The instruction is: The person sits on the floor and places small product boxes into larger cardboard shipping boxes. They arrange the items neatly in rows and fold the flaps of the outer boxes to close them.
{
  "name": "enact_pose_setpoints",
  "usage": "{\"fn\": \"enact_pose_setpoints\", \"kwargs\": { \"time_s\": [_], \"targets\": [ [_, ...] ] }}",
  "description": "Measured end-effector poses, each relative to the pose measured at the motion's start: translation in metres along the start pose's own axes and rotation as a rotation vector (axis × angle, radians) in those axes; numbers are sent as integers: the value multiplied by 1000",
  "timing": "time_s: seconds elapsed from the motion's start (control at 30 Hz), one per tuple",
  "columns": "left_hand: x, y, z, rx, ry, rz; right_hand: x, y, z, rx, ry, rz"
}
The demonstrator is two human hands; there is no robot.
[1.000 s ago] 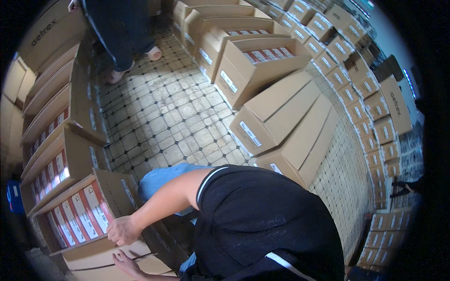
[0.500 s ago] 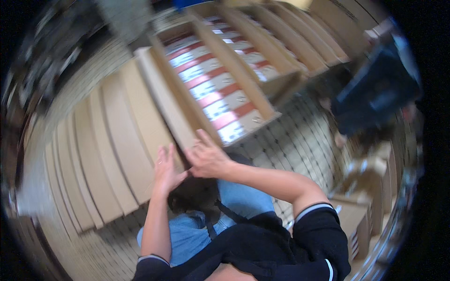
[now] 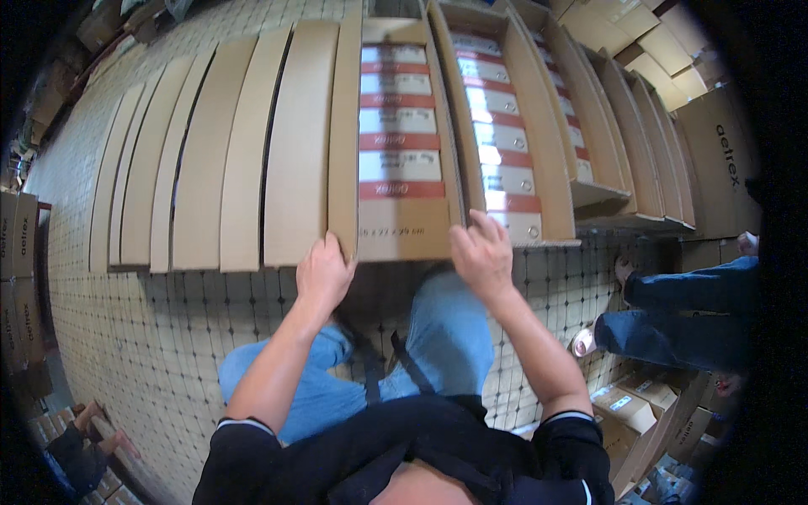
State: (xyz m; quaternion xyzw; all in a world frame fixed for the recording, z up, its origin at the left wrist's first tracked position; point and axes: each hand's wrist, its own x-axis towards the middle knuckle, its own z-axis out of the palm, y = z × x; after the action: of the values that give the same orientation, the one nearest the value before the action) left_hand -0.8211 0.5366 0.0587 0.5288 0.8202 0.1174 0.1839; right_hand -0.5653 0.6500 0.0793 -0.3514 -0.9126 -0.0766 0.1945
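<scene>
In front of me stands an opened cardboard carton (image 3: 404, 240) with a stack of white-and-red boxes (image 3: 400, 164) inside. My left hand (image 3: 326, 273) pinches the near end of its upright left flap (image 3: 343, 135). At the other side, the fingers of my right hand (image 3: 484, 257) are closed around the near end of the right flap (image 3: 443, 109). The carton's near flap lies inward over the closest boxes. Just right of it, a second open carton (image 3: 555, 202) holds similar white-and-red boxes (image 3: 503, 143).
Several cartons with closed tops (image 3: 215, 143) stand in a row to the left. More open cartons (image 3: 623, 126) continue to the right. Another person's legs in dark trousers (image 3: 673, 337) are at the right, near stacked cartons (image 3: 619, 412). Tiled floor (image 3: 194, 337) lies below.
My hands, earlier close together at the carton's edge, have moved apart to its two side flaps. The boxes between them now show. My view has turned, and the row appears straighter.
</scene>
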Motion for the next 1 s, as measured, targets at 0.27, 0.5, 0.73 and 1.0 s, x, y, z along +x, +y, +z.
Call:
{"fn": "enact_pose_setpoints", "kwargs": {
  "time_s": [0.27, 0.5, 0.73, 1.0],
  "targets": [
    [11, -3, -45, -206, 380, 132, 44, 13, -40, 179, 4, -68],
    [67, 35, -103, -132, 874, 272, 126, 47, -82, 173, 215, 32],
    [82, 46, -106, -114, 987, 277, 130, 50, -89, 119, 216, 56],
    [79, 48, -106, -117, 992, 268, 132, 48, -89, 135, 163, 73]
  ]
}}
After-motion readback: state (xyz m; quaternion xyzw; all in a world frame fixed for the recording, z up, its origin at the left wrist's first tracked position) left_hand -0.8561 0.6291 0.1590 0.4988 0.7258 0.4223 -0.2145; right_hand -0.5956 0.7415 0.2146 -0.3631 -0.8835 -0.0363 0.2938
